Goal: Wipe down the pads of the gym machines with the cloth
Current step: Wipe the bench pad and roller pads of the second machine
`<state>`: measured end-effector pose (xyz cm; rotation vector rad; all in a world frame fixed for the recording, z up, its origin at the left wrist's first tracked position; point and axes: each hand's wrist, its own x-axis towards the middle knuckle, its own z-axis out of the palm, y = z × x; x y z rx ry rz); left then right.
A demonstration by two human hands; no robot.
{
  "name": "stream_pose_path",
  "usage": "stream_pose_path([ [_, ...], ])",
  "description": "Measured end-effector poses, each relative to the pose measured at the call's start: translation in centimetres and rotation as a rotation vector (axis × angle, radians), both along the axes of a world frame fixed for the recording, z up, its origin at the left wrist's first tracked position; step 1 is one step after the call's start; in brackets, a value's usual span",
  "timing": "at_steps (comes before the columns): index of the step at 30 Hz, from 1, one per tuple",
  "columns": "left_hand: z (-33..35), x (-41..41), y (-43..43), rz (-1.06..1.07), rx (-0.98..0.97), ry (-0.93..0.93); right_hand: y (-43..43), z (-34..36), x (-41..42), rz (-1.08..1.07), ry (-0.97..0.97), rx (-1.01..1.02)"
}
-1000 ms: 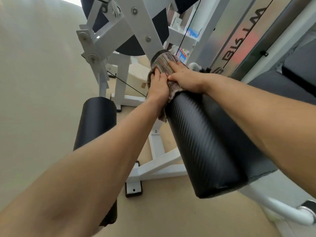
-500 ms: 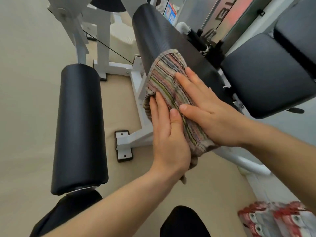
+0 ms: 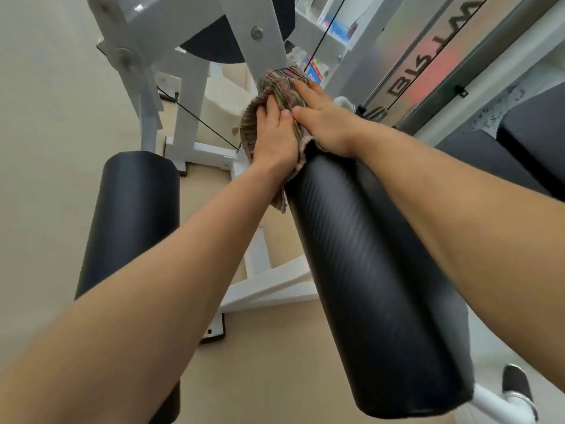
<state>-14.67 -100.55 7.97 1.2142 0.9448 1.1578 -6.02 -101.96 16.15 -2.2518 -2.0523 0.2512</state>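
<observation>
A long black roller pad [image 3: 376, 289] runs from the lower right up toward the white machine frame [image 3: 253, 38]. A striped multicoloured cloth [image 3: 282, 87] is wrapped over the pad's far end. My left hand [image 3: 276, 136] presses the cloth's left side, fingers together. My right hand [image 3: 324, 117] lies flat on the cloth's top and right side. The two hands touch at the thumbs. A second black roller pad [image 3: 128, 221] stands lower on the left, partly hidden by my left forearm.
A black seat pad [image 3: 529, 142] sits at the right edge. The white base rails [image 3: 269, 289] cross the beige floor between the rollers. A thin black cable [image 3: 198, 117] runs diagonally behind the cloth. A shelf with small boxes [image 3: 336, 29] is at the back.
Both hands have slid the cloth from the near end of the roller pad up to its far end by the frame. My view has tilted upward.
</observation>
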Motion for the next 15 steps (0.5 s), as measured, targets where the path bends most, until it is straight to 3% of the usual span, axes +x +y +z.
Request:
stream_pose_path([
  [8, -0.1, 0.0, 6.3, -0.036, -0.107, -0.084, 4.2, -0.9, 0.0, -0.004, -0.009, -0.006],
  [15, -1.7, -0.3, -2.9, -0.016, -0.099, -0.119, -2.5, 0.8, -2.8, -0.024, -0.132, -0.046],
])
